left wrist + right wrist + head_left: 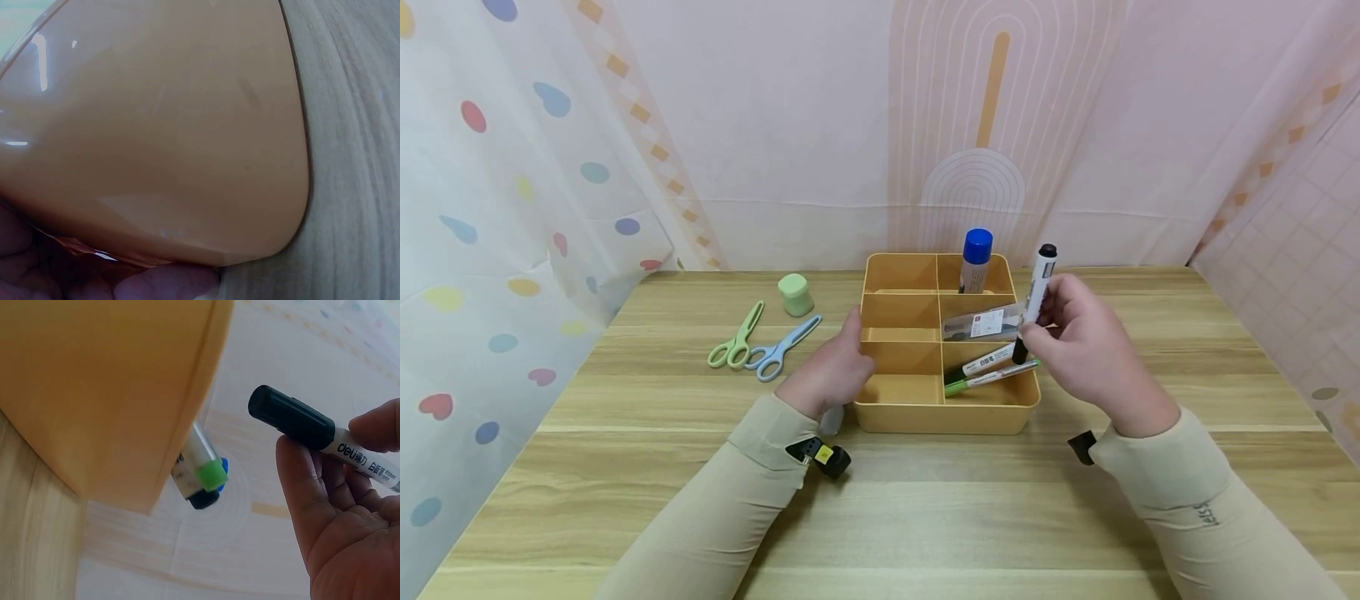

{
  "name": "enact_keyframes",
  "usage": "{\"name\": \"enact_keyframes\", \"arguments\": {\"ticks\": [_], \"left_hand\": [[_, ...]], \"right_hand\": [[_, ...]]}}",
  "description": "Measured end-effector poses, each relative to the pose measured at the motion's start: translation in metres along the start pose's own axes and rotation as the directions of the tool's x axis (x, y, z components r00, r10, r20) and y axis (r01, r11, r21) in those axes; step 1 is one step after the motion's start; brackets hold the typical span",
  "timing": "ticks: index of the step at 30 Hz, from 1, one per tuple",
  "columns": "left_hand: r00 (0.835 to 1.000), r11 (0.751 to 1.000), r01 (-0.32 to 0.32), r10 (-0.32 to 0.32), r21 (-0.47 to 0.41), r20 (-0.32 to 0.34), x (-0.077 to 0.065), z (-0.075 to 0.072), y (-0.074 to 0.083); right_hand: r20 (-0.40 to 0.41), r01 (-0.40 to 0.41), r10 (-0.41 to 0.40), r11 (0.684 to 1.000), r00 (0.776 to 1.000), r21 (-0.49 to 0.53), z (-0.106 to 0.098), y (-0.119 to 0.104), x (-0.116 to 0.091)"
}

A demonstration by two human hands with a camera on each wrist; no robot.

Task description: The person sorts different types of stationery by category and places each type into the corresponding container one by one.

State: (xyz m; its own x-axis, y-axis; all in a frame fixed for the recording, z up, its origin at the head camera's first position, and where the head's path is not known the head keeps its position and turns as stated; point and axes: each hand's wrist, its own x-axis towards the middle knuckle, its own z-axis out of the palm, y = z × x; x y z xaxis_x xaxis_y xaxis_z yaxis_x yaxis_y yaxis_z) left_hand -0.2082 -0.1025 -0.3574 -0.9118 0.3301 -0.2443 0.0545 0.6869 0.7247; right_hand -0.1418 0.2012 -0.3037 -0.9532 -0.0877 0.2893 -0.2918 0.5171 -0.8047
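Observation:
My right hand (1086, 342) pinches a white whiteboard marker (1037, 296) between thumb and fingers, black cap down, over the right wall of a yellow desk organizer (940, 419). In the right wrist view the marker's black cap (294, 419) points toward the organizer. At the organizer's left wall, my left hand (831, 367) grips the side, with fingertips (169, 281) along its edge in the left wrist view. Another whiteboard marker (988, 362) and a green-capped pen (1000, 377) lean in the front right compartment. A clear package with a white label (987, 322) lies in the compartment behind.
A blue-capped glue stick (976, 258) stands in the back right compartment. Left of the organizer lie green scissors (739, 340), blue scissors (784, 346) and a small green container (795, 295). A whitish object (832, 421) shows partly beside the left wrist. A patterned curtain closes off the table's back.

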Motion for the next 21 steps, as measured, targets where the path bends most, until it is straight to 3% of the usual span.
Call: {"name": "enact_keyframes", "arguments": {"ticks": [6, 21], "left_hand": [[1.000, 1.000, 0.000, 0.000, -0.008, 0.000, 0.001, 0.000, 0.000], [1.000, 1.000, -0.006, 0.006, 0.000, -0.002, 0.001, 0.000, 0.000]], "right_hand": [[0.050, -0.030, 0.029, 0.999, 0.998, 0.019, 0.007, -0.001, 0.000], [0.158, -0.087, 0.096, 0.994, 0.983, -0.061, 0.017, -0.001, 0.000]]}}
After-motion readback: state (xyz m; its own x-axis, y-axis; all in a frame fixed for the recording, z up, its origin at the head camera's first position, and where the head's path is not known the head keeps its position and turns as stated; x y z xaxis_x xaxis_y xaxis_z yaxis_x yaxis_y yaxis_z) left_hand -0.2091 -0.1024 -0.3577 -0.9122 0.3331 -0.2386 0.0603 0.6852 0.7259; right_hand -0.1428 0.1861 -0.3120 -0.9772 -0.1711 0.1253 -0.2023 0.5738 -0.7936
